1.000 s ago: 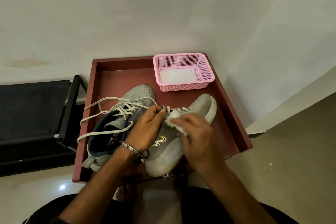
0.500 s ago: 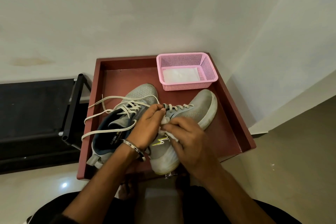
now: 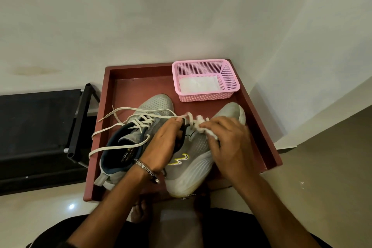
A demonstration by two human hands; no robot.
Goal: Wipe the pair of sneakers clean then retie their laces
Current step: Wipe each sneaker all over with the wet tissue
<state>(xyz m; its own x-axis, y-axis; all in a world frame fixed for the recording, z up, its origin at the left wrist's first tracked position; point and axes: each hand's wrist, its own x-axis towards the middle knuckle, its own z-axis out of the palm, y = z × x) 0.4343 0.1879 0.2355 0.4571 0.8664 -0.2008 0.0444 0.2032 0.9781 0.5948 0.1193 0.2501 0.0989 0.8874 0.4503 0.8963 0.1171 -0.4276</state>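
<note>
Two grey sneakers lie in a dark red tray (image 3: 120, 86). The left sneaker (image 3: 128, 139) lies flat with its white laces (image 3: 120, 125) loose and spread toward the tray's left side. The right sneaker (image 3: 193, 159) is tipped on its side, toe pointing away. My left hand (image 3: 163, 147) grips its collar by the tongue. My right hand (image 3: 227, 143) holds a crumpled white wipe (image 3: 201, 127) against the lace area of that shoe. The wipe and laces there look blurred.
A pink plastic basket (image 3: 231, 78) with white wipes inside stands at the tray's far right corner. A black rack (image 3: 78, 125) stands just left of the tray. White walls close in behind and on the right. The tray rests on a pale floor.
My right hand has carried the wipe back up from the shoe's side to the laces. The left hand keeps its grip on the tipped sneaker.
</note>
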